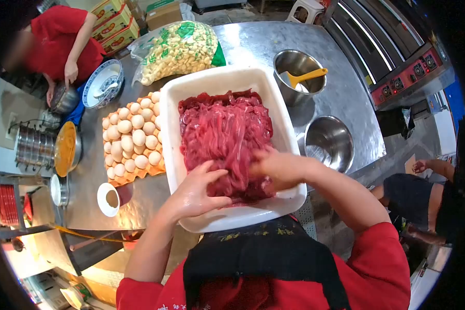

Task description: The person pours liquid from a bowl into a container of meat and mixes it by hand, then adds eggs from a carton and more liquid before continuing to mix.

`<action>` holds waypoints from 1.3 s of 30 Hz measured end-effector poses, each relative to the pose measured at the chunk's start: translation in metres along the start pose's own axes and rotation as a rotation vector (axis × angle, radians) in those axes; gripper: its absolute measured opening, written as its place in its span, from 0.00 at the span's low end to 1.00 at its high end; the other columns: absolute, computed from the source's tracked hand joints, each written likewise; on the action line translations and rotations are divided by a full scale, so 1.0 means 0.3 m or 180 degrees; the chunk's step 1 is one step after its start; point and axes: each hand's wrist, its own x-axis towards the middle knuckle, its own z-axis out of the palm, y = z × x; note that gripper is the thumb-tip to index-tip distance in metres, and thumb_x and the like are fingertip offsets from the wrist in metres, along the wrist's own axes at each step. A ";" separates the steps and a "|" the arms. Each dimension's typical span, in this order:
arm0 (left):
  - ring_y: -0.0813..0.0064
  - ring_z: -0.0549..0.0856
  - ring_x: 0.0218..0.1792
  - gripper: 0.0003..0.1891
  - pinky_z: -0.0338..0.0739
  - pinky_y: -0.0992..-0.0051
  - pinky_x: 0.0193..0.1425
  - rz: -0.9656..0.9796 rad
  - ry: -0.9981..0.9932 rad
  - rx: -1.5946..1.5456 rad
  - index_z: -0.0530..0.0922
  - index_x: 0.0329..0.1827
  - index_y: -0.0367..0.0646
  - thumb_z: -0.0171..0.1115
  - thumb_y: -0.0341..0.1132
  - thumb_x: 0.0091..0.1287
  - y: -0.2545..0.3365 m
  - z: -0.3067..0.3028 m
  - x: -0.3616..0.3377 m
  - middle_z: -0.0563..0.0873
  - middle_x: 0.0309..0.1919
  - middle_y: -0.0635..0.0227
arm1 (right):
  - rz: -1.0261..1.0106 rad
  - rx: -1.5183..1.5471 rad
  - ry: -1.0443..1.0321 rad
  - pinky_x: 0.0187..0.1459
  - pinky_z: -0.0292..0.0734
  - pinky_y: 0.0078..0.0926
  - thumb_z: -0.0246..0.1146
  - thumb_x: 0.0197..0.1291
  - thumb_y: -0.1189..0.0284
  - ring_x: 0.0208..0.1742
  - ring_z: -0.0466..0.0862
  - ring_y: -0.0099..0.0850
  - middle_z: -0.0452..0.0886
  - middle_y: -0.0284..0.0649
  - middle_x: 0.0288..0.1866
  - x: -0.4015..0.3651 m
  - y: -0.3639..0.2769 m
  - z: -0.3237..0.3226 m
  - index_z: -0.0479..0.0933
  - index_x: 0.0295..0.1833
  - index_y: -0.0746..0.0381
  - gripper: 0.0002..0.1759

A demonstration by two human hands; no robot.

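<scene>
Sliced raw meat [225, 129] lies in white tray [169, 134] on bench [253, 44]; left hand [194, 194] and right hand [276, 168], each grip closed on a handful; judged soft, slippery, best scooped from beneath.

Raw meat [227, 134] here, deep red, cut into thin strips, wet and glossy, all tangled into one loose mound. It runs from the far end of the white tub [173, 103] right down to the near end. The tub is rectangular with rounded corners, turned slightly askew, its near rim at the front edge of the steel table [253, 41].
</scene>
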 end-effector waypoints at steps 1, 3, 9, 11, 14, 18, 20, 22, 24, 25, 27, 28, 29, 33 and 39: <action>0.58 0.76 0.60 0.33 0.68 0.63 0.67 -0.0553 0.0157 -0.0664 0.75 0.61 0.36 0.76 0.38 0.51 -0.023 0.010 -0.010 0.78 0.55 0.52 | 0.0286 -0.0109 -0.1093 0.67 0.68 0.43 0.70 0.42 0.69 0.65 0.71 0.56 0.75 0.55 0.60 -0.022 -0.008 -0.022 0.76 0.61 0.58 0.35; 0.56 0.70 0.67 0.44 0.64 0.64 0.72 -0.1428 0.0727 -0.1650 0.66 0.70 0.34 0.77 0.42 0.51 -0.073 0.039 0.008 0.72 0.64 0.47 | 0.0578 0.0362 -0.1130 0.68 0.66 0.42 0.74 0.39 0.64 0.69 0.67 0.57 0.72 0.56 0.64 0.035 0.061 -0.028 0.69 0.68 0.59 0.45; 0.55 0.68 0.69 0.52 0.66 0.61 0.70 -0.2441 0.1602 -0.3092 0.51 0.78 0.43 0.76 0.45 0.55 -0.270 0.175 0.213 0.63 0.71 0.52 | 0.2247 0.1627 0.1743 0.70 0.64 0.36 0.78 0.41 0.58 0.70 0.70 0.47 0.69 0.57 0.69 0.275 0.243 0.044 0.53 0.76 0.67 0.60; 0.54 0.67 0.70 0.53 0.67 0.58 0.69 -0.2513 0.1581 -0.3571 0.48 0.78 0.43 0.75 0.48 0.56 -0.253 0.150 0.241 0.64 0.72 0.54 | 0.2301 0.2647 0.1631 0.68 0.67 0.36 0.79 0.37 0.48 0.69 0.72 0.46 0.70 0.55 0.69 0.292 0.199 0.097 0.61 0.73 0.64 0.60; 0.56 0.69 0.69 0.54 0.70 0.52 0.68 -0.2537 0.0828 -0.4669 0.46 0.78 0.46 0.73 0.50 0.57 -0.246 0.158 0.235 0.63 0.73 0.58 | 0.1535 0.4452 0.1426 0.64 0.71 0.32 0.77 0.44 0.65 0.62 0.76 0.34 0.77 0.46 0.62 0.288 0.140 0.137 0.65 0.72 0.63 0.48; 0.64 0.84 0.53 0.30 0.80 0.62 0.60 -0.2147 0.0638 -0.5358 0.71 0.66 0.41 0.70 0.36 0.61 -0.095 0.059 0.202 0.82 0.56 0.59 | 0.1454 0.4832 0.1546 0.55 0.78 0.29 0.70 0.43 0.83 0.51 0.82 0.32 0.82 0.42 0.53 0.182 -0.020 -0.034 0.68 0.68 0.66 0.40; 0.67 0.86 0.48 0.21 0.82 0.65 0.54 -0.1642 0.0841 -0.4672 0.79 0.55 0.39 0.69 0.26 0.56 -0.046 -0.017 0.223 0.85 0.48 0.63 | 0.0884 0.4322 0.1700 0.51 0.79 0.27 0.65 0.42 0.86 0.46 0.84 0.31 0.83 0.40 0.49 0.166 -0.038 -0.142 0.70 0.65 0.67 0.37; 0.67 0.87 0.44 0.23 0.83 0.65 0.51 -0.1395 0.1000 -0.4663 0.79 0.54 0.38 0.67 0.20 0.52 0.023 -0.111 0.246 0.86 0.46 0.62 | 0.0677 0.3233 0.2131 0.49 0.79 0.25 0.63 0.42 0.88 0.42 0.84 0.27 0.84 0.39 0.46 0.165 -0.068 -0.255 0.73 0.60 0.67 0.33; 0.66 0.87 0.43 0.22 0.84 0.65 0.50 -0.1301 0.1201 -0.4494 0.80 0.53 0.38 0.67 0.19 0.52 0.053 -0.201 0.261 0.87 0.44 0.61 | 0.0611 0.2022 0.2659 0.48 0.78 0.23 0.63 0.43 0.88 0.42 0.82 0.22 0.84 0.37 0.43 0.149 -0.117 -0.373 0.75 0.57 0.65 0.29; 0.65 0.87 0.43 0.21 0.84 0.65 0.50 -0.1385 0.1223 -0.4478 0.81 0.52 0.38 0.66 0.19 0.52 0.066 -0.242 0.264 0.87 0.43 0.61 | 0.0550 0.1467 0.2959 0.48 0.78 0.23 0.63 0.44 0.88 0.42 0.81 0.20 0.84 0.36 0.41 0.137 -0.141 -0.410 0.76 0.56 0.64 0.28; 0.66 0.87 0.44 0.20 0.84 0.68 0.50 -0.0980 0.1845 -0.3864 0.81 0.52 0.38 0.67 0.18 0.53 0.141 -0.286 0.271 0.87 0.45 0.62 | 0.0195 0.1505 0.3313 0.51 0.77 0.25 0.64 0.45 0.87 0.47 0.80 0.24 0.83 0.39 0.45 0.132 -0.175 -0.436 0.74 0.58 0.63 0.29; 0.66 0.87 0.44 0.19 0.83 0.68 0.50 -0.0787 0.1990 -0.3521 0.81 0.51 0.39 0.67 0.20 0.55 0.134 -0.278 0.279 0.87 0.45 0.62 | -0.0188 0.1539 0.3642 0.53 0.75 0.28 0.64 0.46 0.86 0.52 0.80 0.28 0.81 0.43 0.49 0.133 -0.186 -0.438 0.72 0.60 0.62 0.31; 0.66 0.86 0.44 0.18 0.83 0.68 0.49 -0.0597 0.2133 -0.3175 0.81 0.51 0.39 0.68 0.21 0.56 0.116 -0.264 0.285 0.86 0.45 0.62 | -0.0177 0.1532 0.3656 0.53 0.75 0.28 0.64 0.46 0.86 0.52 0.80 0.28 0.81 0.43 0.49 0.141 -0.184 -0.410 0.72 0.60 0.62 0.31; 0.51 0.75 0.58 0.25 0.69 0.59 0.65 0.0526 0.1236 0.0119 0.74 0.54 0.40 0.70 0.29 0.51 0.027 -0.113 0.219 0.78 0.52 0.54 | 0.0470 0.0657 0.2543 0.68 0.61 0.55 0.68 0.42 0.75 0.71 0.60 0.65 0.49 0.66 0.75 0.137 -0.088 -0.078 0.51 0.76 0.55 0.53; 0.37 0.68 0.64 0.35 0.65 0.53 0.70 -0.0383 -0.1244 0.0705 0.70 0.64 0.40 0.72 0.42 0.54 -0.030 0.054 -0.049 0.72 0.59 0.44 | 0.1088 -0.0058 0.0178 0.68 0.63 0.58 0.70 0.52 0.66 0.66 0.72 0.55 0.74 0.57 0.60 -0.151 -0.056 0.230 0.74 0.60 0.62 0.29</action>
